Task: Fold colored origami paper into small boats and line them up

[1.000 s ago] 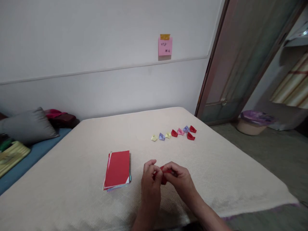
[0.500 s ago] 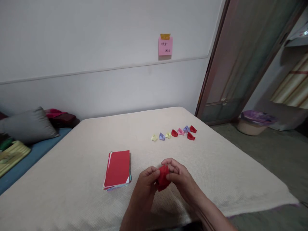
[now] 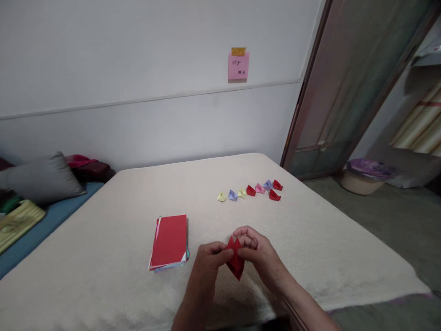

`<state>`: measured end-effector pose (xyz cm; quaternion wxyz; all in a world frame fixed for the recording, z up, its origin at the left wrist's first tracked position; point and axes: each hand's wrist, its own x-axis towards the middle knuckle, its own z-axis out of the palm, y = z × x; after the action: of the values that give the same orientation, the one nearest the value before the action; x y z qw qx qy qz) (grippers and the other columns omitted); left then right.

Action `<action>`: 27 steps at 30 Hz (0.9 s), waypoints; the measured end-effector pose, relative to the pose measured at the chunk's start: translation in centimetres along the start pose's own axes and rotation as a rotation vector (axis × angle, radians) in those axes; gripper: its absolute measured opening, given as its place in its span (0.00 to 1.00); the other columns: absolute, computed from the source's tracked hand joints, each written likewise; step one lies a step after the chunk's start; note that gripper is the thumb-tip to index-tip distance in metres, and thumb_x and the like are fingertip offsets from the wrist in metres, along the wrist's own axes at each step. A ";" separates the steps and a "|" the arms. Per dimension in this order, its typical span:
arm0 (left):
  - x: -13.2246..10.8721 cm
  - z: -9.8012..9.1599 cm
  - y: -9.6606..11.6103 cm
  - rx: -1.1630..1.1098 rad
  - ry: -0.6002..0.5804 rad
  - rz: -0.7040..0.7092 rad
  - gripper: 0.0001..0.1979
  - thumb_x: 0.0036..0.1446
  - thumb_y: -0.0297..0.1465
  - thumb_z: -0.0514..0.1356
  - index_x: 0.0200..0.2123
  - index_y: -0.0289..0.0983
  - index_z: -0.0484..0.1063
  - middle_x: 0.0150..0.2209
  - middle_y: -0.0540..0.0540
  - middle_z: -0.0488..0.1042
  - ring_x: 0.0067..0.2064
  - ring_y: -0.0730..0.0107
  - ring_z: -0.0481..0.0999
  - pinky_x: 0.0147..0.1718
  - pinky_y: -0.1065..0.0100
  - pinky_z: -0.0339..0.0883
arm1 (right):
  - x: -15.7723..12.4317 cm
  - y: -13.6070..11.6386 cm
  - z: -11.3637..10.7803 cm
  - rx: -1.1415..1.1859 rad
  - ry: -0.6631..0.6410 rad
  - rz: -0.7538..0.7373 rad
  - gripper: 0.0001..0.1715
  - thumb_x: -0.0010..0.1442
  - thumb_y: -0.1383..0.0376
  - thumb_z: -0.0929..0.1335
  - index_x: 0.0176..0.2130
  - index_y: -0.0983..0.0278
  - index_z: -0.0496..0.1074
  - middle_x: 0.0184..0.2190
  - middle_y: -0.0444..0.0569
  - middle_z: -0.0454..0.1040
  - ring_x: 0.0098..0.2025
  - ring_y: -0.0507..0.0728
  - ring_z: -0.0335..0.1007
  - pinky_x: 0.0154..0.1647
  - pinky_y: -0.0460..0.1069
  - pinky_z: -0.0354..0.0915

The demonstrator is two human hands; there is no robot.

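Observation:
Between my two hands is a piece of folded red paper (image 3: 236, 265), held above the near part of the covered table. It has two points at the top and one pointed end at the bottom. My left hand (image 3: 210, 259) pinches its left side, thumb on the front. My right hand (image 3: 257, 250) grips the right side with the thumb on the front and the other fingers curled behind. To the left of my hands lies a stack of coloured paper (image 3: 169, 241) with a red sheet on top.
Several small folded paper boats (image 3: 251, 190) in yellow, purple, red and pink stand in a row farther back on the cream tablecloth (image 3: 138, 197). A pink note (image 3: 238, 66) is taped to the wall. A grey pillow (image 3: 41, 179) lies at left; a lined bin (image 3: 365, 177) stands at right.
The red paper has turned in my hands, so its two top points and lower tip now show. My left thumb has moved inward over its front. The view has shifted slightly.

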<state>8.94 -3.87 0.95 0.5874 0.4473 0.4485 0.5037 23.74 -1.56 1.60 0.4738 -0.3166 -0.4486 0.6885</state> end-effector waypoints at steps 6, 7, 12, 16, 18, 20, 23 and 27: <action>-0.2 -0.3 0.7 0.131 0.007 0.029 0.09 0.49 0.33 0.62 0.21 0.34 0.75 0.20 0.51 0.69 0.27 0.71 0.64 0.31 0.68 0.56 | 0.1 -0.2 -0.1 -0.045 0.007 0.012 0.15 0.44 0.73 0.70 0.34 0.64 0.66 0.21 0.38 0.71 0.22 0.49 0.63 0.25 0.44 0.56; -0.2 -0.3 0.8 0.141 0.003 0.029 0.10 0.49 0.33 0.62 0.21 0.34 0.75 0.21 0.51 0.70 0.27 0.71 0.64 0.31 0.68 0.56 | 0.1 -0.3 -0.2 -0.061 0.011 0.011 0.15 0.44 0.73 0.70 0.33 0.64 0.66 0.20 0.38 0.71 0.22 0.49 0.63 0.24 0.44 0.56; -0.3 -0.2 0.9 0.188 -0.007 0.012 0.09 0.49 0.33 0.62 0.22 0.34 0.75 0.21 0.51 0.70 0.28 0.70 0.64 0.32 0.68 0.56 | 0.2 -0.2 -0.4 -0.077 0.009 0.006 0.13 0.43 0.71 0.72 0.32 0.65 0.67 0.21 0.40 0.71 0.23 0.50 0.63 0.25 0.45 0.56; -0.1 -0.2 0.7 0.179 0.005 0.021 0.09 0.49 0.34 0.62 0.22 0.34 0.75 0.21 0.51 0.69 0.28 0.70 0.63 0.32 0.69 0.57 | 0.3 0.1 -0.6 -0.073 0.033 -0.002 0.06 0.47 0.69 0.71 0.30 0.66 0.70 0.21 0.42 0.71 0.23 0.50 0.63 0.26 0.46 0.56; -0.1 -0.2 0.7 0.182 0.000 0.028 0.10 0.49 0.35 0.61 0.21 0.34 0.74 0.20 0.52 0.68 0.27 0.70 0.63 0.32 0.69 0.57 | 0.3 0.1 -0.6 -0.110 0.049 -0.012 0.03 0.48 0.68 0.70 0.28 0.66 0.72 0.21 0.42 0.71 0.24 0.50 0.63 0.28 0.46 0.56; -0.1 -0.2 0.8 0.191 -0.015 0.034 0.12 0.50 0.36 0.60 0.20 0.34 0.73 0.20 0.52 0.66 0.27 0.70 0.62 0.32 0.69 0.56 | 0.3 0.1 -0.5 -0.149 0.062 -0.022 0.03 0.48 0.67 0.69 0.26 0.66 0.73 0.21 0.43 0.72 0.25 0.51 0.63 0.29 0.47 0.57; -0.2 -0.1 1.2 0.207 -0.041 0.030 0.16 0.53 0.39 0.58 0.19 0.35 0.69 0.20 0.52 0.62 0.27 0.71 0.59 0.31 0.70 0.55 | 0.3 0.0 -0.5 -0.194 0.059 -0.036 0.08 0.51 0.65 0.69 0.24 0.66 0.74 0.20 0.43 0.72 0.25 0.52 0.63 0.31 0.48 0.58; -0.2 -0.1 1.5 0.237 -0.045 0.054 0.16 0.54 0.38 0.56 0.19 0.35 0.67 0.21 0.52 0.60 0.28 0.71 0.57 0.30 0.70 0.54 | 0.2 -0.3 -0.6 -0.264 0.038 -0.065 0.10 0.52 0.63 0.69 0.25 0.66 0.75 0.21 0.44 0.73 0.26 0.53 0.64 0.32 0.48 0.59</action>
<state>8.53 -3.94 2.39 0.5265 0.5367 0.4793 0.4528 24.33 -1.12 1.64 0.4586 -0.3746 -0.5362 0.6016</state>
